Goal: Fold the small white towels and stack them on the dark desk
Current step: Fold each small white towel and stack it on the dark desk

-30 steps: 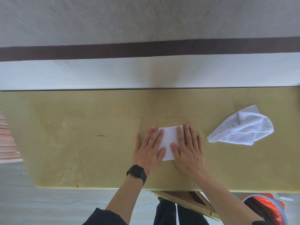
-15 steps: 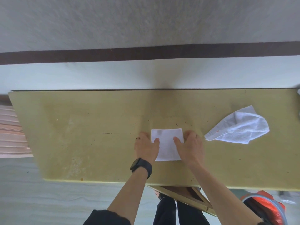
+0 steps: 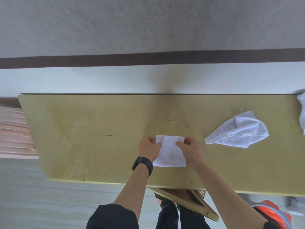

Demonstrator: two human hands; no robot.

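The person stands at the near long edge of a yellow-olive bench [image 3: 85, 139], with both bare forearms reaching out over it. A small white towel [image 3: 171, 154], already folded into a neat rectangle, lies flat on the bench straight ahead of them at 12 o'clock, a little nearer the near edge than the wall side.

The left hand [image 3: 149, 150] pinches the towel's far corner at 10 o'clock, with the thumb on top of the cloth and the fingers [image 3: 151, 140] curled in at its edge. The right hand [image 3: 192, 152] does the same at the 2 o'clock corner, its thumb pressed onto the towel and its fingers bent round the edge. A black smartwatch [image 3: 142, 165] sits on the left wrist.

Out at 2 o'clock from the folded one, well apart from it, a second white towel [image 3: 237, 132] lies loose and rumpled in a rough triangle, with a small red mark near its left tip. At 3 o'clock, at the bench's right end, a further piece of white cloth [image 3: 302, 113] is cut off by the frame.

A pale wall with a dark horizontal stripe [image 3: 148, 59] rises beyond the bench at 12 o'clock. Off the left end, at 9 o'clock, there is something pink and ribbed [image 3: 13, 133]. A wooden brace [image 3: 186, 201] shows under the near edge, and a red object [image 3: 272, 214] sits low at 5 o'clock.
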